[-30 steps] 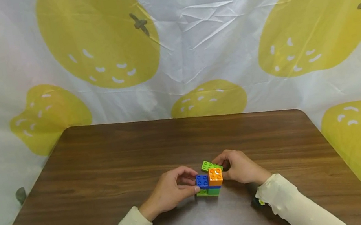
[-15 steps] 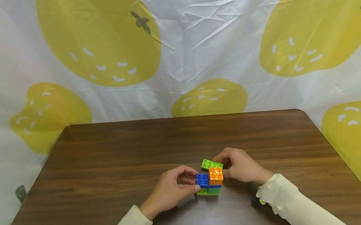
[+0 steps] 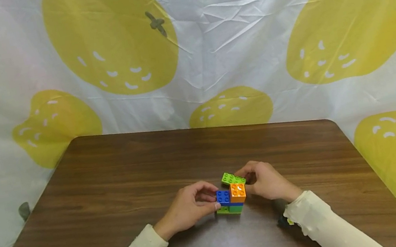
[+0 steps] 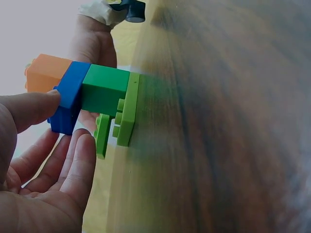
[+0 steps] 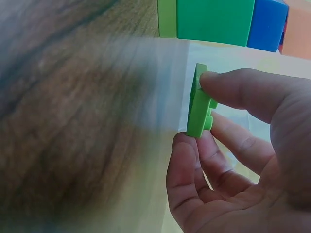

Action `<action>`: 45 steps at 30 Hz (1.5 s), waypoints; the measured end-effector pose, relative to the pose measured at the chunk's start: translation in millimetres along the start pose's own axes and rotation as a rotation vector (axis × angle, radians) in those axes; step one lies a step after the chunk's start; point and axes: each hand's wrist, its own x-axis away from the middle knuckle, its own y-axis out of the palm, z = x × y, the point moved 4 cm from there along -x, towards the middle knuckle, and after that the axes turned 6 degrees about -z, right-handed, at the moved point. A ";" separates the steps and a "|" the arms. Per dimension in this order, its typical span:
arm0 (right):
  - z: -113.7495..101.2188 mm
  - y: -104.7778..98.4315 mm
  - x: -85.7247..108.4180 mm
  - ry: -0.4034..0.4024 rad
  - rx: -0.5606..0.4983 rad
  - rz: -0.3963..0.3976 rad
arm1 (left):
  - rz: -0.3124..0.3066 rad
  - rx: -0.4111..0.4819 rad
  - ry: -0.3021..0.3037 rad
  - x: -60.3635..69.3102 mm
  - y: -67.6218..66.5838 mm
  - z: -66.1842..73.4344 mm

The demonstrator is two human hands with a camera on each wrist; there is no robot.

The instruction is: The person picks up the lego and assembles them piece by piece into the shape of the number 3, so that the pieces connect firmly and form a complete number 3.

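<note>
A small stack of toy building bricks stands on the brown table. From the top it has an orange brick point(image 3: 237, 193), a blue brick point(image 3: 223, 196), a darker green brick point(image 4: 104, 87) and a thin light green base plate point(image 4: 129, 114). My left hand point(image 3: 186, 208) holds the blue brick at its left end, thumb on the near side. Behind the stack, my right hand point(image 3: 268, 181) pinches a separate thin light green plate point(image 5: 198, 109) by its edges, studs up. In the right wrist view this plate is apart from the stack. The right fingertips are partly hidden in the head view.
The wood-grain table point(image 3: 124, 175) extends around both hands. A white cloth point(image 3: 223, 18) printed with yellow fruit hangs behind it and along its sides. Small dark devices are strapped at both wrists.
My right hand and the loose light green plate have shifted very slightly away from me. The left hand keeps its hold on the blue brick, and the stack stays nearly still.
</note>
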 end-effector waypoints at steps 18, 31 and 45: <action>-1.3 -9.9 12.9 -0.007 -0.060 0.032 | -0.002 -0.002 -0.003 0.3 1.9 -1.1; -13.0 -22.3 20.2 -0.024 -0.043 0.056 | -0.001 -0.002 0.005 0.8 -0.1 1.2; -21.7 -32.4 28.5 -0.042 -0.043 0.042 | -0.006 -0.010 -0.009 0.4 -0.5 -0.2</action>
